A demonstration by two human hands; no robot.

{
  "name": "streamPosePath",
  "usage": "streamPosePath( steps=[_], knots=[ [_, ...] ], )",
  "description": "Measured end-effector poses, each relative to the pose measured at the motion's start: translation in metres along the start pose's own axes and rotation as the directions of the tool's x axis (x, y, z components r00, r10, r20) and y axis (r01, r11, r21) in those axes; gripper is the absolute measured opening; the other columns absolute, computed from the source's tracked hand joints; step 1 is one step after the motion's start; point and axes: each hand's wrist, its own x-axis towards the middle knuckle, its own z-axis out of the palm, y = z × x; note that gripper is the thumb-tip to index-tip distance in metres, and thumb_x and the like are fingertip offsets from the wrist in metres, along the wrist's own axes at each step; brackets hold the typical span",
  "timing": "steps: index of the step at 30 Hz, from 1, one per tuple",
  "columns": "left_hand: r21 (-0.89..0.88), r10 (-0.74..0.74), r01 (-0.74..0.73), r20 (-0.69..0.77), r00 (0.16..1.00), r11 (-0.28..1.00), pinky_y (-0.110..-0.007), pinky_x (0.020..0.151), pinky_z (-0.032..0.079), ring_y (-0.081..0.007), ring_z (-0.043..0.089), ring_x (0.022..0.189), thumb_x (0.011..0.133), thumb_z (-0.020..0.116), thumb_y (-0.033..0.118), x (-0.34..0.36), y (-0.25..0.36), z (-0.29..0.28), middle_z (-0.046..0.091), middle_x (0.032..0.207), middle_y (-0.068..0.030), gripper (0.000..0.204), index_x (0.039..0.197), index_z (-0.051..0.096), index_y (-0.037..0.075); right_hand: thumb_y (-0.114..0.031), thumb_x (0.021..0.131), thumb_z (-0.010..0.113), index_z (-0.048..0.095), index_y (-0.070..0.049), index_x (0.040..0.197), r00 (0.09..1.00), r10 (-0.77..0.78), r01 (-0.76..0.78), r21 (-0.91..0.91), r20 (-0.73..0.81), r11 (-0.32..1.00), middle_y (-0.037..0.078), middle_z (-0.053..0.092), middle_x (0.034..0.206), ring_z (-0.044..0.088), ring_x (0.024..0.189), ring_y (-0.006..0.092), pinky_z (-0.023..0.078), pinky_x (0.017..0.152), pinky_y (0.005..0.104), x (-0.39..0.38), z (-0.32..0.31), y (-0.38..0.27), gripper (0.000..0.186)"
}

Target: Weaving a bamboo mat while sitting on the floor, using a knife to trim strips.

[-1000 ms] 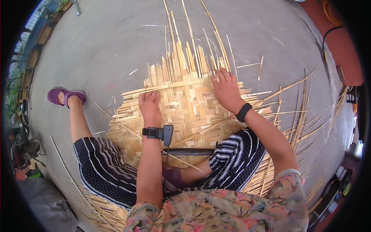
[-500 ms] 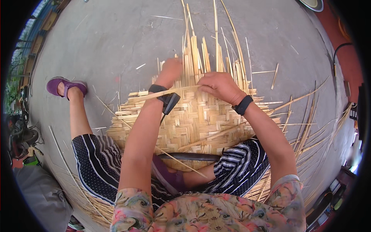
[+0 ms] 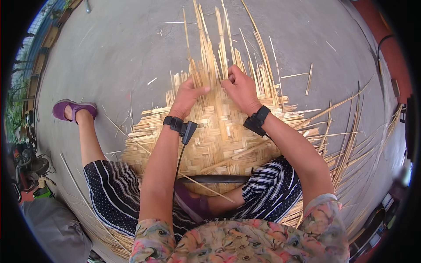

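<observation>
Woven bamboo mat (image 3: 219,136) flat on concrete floor (image 3: 123,52), loose strips (image 3: 210,57) running lengthwise away from the sitter; left hand (image 3: 187,94) open-fingered pressing the weave edge, right hand (image 3: 239,87) pinched shut on strips, both equally near.

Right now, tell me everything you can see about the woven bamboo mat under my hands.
The flat pale-yellow woven bamboo-strip mat lies on the grey concrete floor. Its middle is tightly plaited in a crisscross pattern, while loose unwoven strips fan out from the far edge and both sides. The left hand and right hand press on its far edge among the upright strips. The near edge is hidden by the person's striped trouser legs.
</observation>
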Motion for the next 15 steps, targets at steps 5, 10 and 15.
streamPosePath(
  steps=[5,10,15],
  knots=[
    [-0.050,0.053,-0.052,0.013,0.999,0.997,-0.029,0.085,0.055,-0.0119,0.064,0.100,0.090,0.070,0.004,-0.012,0.010,0.002,0.067,0.117,-0.0043,0.036,0.125,0.063,0.005,-0.023,0.086,0.065,0.068,-0.011,0.106,0.929,-0.081,0.129,-0.111,0.360,0.985,0.012,0.070,0.087,0.067,0.084,0.0316,0.050,0.074,0.0418,0.018,0.003,0.004,0.023],
    [-0.060,0.099,-0.150,-0.510,0.855,0.987,-0.027,0.077,0.056,-0.0118,0.064,0.099,0.092,0.067,0.006,-0.039,-0.014,0.013,0.067,0.118,-0.0035,0.033,0.125,0.064,0.006,-0.014,0.092,0.061,0.068,-0.006,0.118,0.924,0.043,-0.232,0.466,0.381,0.854,0.016,0.070,0.108,0.066,0.094,0.0322,0.051,0.088,0.0387,0.018,-0.022,0.023,0.028],
    [0.099,0.082,-0.036,-0.511,0.856,0.994,-0.025,0.071,0.053,-0.0115,0.065,0.086,0.093,0.066,0.006,-0.032,-0.021,-0.002,0.071,0.101,-0.0027,0.020,0.113,0.071,0.005,0.003,0.090,0.049,0.059,0.001,0.128,0.986,-0.092,0.149,-0.512,0.136,0.846,0.017,0.061,0.128,0.060,0.120,0.0290,0.048,0.102,0.0363,-0.044,-0.051,0.026,0.039]
  ],
)
